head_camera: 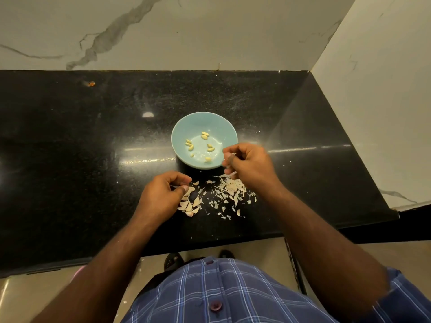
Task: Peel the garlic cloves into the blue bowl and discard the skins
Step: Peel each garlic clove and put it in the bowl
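We stand at a black stone counter [93, 159] backed by veined white marble walls [210, 31]. On it sits the blue bowl [186, 127] holding peeled cloves [204, 135], with skins [229, 188] and unpeeled cloves [190, 205] scattered just in front. Our left hand [161, 194] curls its fingers over the unpeeled cloves, and our right hand [249, 164] pinches something pale by the bowl's rim, though we cannot tell what.

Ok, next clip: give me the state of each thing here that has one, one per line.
Bowl: upright on the counter, peeled cloves inside.
Unpeeled cloves: piled on the counter by the left hand.
Skins: loose scraps on the counter, not discarded.
Left hand: fingers curled at the clove pile; grip unclear.
Right hand: pinches a skin strip beside the bowl.
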The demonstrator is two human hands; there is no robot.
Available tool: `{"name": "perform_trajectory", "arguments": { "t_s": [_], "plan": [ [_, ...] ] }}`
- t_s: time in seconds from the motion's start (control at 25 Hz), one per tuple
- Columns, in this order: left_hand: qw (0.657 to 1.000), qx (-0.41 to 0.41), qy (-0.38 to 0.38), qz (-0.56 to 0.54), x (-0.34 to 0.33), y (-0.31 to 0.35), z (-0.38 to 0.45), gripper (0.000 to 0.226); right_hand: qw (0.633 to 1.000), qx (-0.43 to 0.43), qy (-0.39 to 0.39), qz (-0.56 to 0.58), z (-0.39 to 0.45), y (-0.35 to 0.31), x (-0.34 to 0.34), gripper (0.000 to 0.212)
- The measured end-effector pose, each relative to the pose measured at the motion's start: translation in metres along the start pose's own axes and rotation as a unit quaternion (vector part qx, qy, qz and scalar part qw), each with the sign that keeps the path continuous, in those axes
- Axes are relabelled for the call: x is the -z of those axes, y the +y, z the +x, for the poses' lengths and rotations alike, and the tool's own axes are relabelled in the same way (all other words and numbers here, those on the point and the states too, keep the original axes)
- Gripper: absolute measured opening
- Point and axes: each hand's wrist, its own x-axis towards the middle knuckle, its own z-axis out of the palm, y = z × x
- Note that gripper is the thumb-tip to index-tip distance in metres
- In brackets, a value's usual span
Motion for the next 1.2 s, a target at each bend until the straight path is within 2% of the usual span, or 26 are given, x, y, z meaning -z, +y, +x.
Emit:
{"name": "perform_trajectory", "arguments": {
  "t_s": [0.12, 0.24, 0.32, 0.4, 0.48, 0.52, 0.56, 0.64, 0.72, 0.8, 0.96, 1.0, 1.08, 1.2],
  "plan": [
    [1.0, 0.002, 0.006, 0.0, -0.001, -0.006, 0.001, 0.019, 0.994, -0.082, -0.063, 0.032, -0.022, 0.02, -0.002, 0.009],
    [1.0, 0.011, 0.023, -0.011, -0.002, -0.01, 0.001, 0.022, 0.97, -0.167, -0.166, 0.055, -0.043, 0.038, -0.009, 0.008],
    [0.999, 0.018, 0.035, -0.017, -0.004, -0.012, 0.0, 0.023, 0.96, -0.175, -0.211, 0.061, -0.049, 0.049, -0.015, 0.012],
    [0.999, 0.02, 0.044, -0.018, -0.005, -0.013, -0.002, 0.024, 0.976, -0.126, -0.174, 0.046, -0.045, 0.058, -0.019, 0.015],
    [0.998, 0.019, 0.05, -0.025, -0.007, -0.015, -0.004, 0.024, 0.994, -0.027, -0.089, -0.055, -0.037, 0.06, -0.018, 0.017],
    [0.998, 0.019, 0.053, -0.029, -0.007, -0.016, -0.005, 0.024, 0.991, 0.027, -0.069, -0.115, -0.033, 0.057, -0.018, 0.018],
    [0.998, 0.019, 0.056, -0.031, -0.007, -0.017, -0.006, 0.024, 0.979, 0.083, -0.077, -0.167, -0.03, 0.052, -0.02, 0.021],
    [0.997, 0.019, 0.062, -0.034, -0.007, -0.017, -0.008, 0.025, 0.94, 0.176, -0.147, -0.254, -0.028, 0.043, -0.031, 0.026],
    [0.997, 0.017, 0.07, -0.036, -0.006, -0.018, -0.009, 0.024, 0.892, 0.232, -0.196, -0.336, -0.027, 0.039, -0.045, 0.031],
    [0.997, 0.017, 0.076, -0.031, -0.003, -0.017, -0.011, 0.023, 0.861, 0.253, -0.205, -0.39, -0.025, 0.04, -0.052, 0.033],
    [0.995, 0.012, 0.086, -0.038, 0.002, -0.015, -0.012, 0.021, 0.829, 0.26, -0.193, -0.456, -0.027, 0.037, -0.051, 0.029],
    [0.995, 0.009, 0.089, -0.041, 0.003, -0.013, -0.013, 0.021, 0.837, 0.248, -0.185, -0.45, -0.028, 0.035, -0.05, 0.025],
    [0.995, 0.0, 0.091, -0.046, 0.004, -0.011, -0.012, 0.02, 0.881, 0.2, -0.17, -0.394, -0.03, 0.03, -0.048, 0.02],
    [0.995, -0.025, 0.079, -0.053, 0.003, -0.006, -0.011, 0.018, 0.953, 0.116, -0.145, -0.239, -0.031, 0.025, -0.038, 0.029]
  ]
}}
